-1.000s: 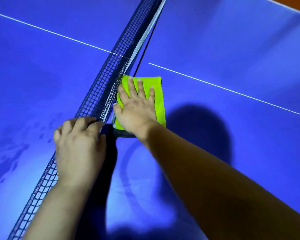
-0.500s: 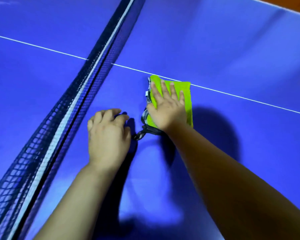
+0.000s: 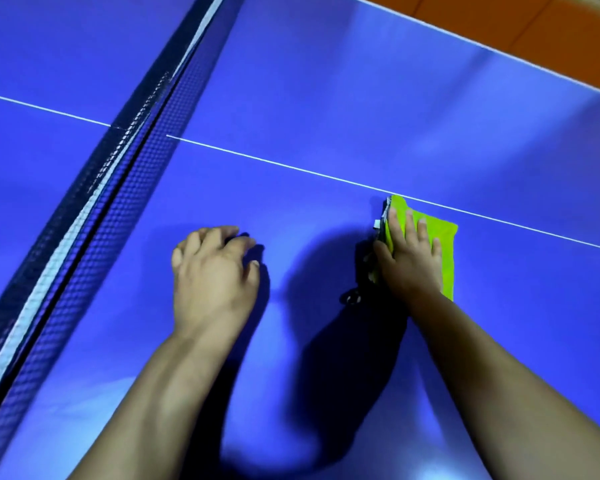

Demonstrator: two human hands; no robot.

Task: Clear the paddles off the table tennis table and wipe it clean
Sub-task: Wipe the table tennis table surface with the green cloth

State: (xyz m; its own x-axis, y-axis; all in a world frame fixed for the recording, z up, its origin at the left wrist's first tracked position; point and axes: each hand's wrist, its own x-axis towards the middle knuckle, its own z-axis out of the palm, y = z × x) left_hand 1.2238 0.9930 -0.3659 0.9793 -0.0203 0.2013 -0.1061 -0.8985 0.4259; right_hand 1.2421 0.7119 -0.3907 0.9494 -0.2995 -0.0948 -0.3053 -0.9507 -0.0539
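Head view: on the left, the dark net [image 3: 84, 209] runs across the blue table tennis table [image 3: 361, 98] from the near left corner to the top of the picture. It has a white band along its top. The net is blurred.

Next comes the left hand [image 3: 212, 275]. It rests on the table just beside the net but does not touch it. Its fingers are bent loosely with the tips on the blue top, and they hold nothing.

Between the two hands there is bare blue table with a dark shadow on it.

The right hand [image 3: 409, 261] lies flat on a bright green cloth [image 3: 445, 244]. Its fingers are straight and a little apart, and they press the cloth down on the table. The cloth is folded, with a dark layer along its left edge and a small dark loop [image 3: 352, 298] sticking out near the wrist.

A thin white line [image 3: 274, 160] crosses the table from left to right. The far corner of the cloth reaches right up to it.

Past the line there is lots of open blue table. The far edge and one corner show at the top right, and beyond them is an orange floor [image 3: 534, 26].
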